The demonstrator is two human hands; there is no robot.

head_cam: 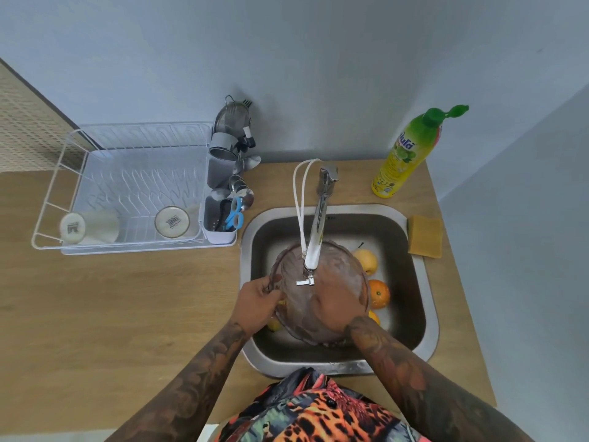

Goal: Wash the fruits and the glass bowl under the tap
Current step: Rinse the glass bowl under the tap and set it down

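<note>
Glass bowl, in sink under tap: left hand fingers grip rim, right hand inside, finger state indiscernible; best turned steadily, clear of the fruits.

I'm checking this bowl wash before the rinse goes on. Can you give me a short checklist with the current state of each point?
1. Ribbed glass bowl sits under the chrome tap's white spout: ok.
2. Left hand grips the bowl's rim: ok.
3. Right hand is inside the bowl, seen through the glass; whether it is scrubbing: cannot tell.
4. Water is running: cannot tell, no clear stream shows.
5. Fruits lie in the steel sink beside the bowl, a yellow apple and an orange: ok.
6. Yellow sponge and green-capped dish soap bottle are on the wooden counter, neither in use: ok.
</note>
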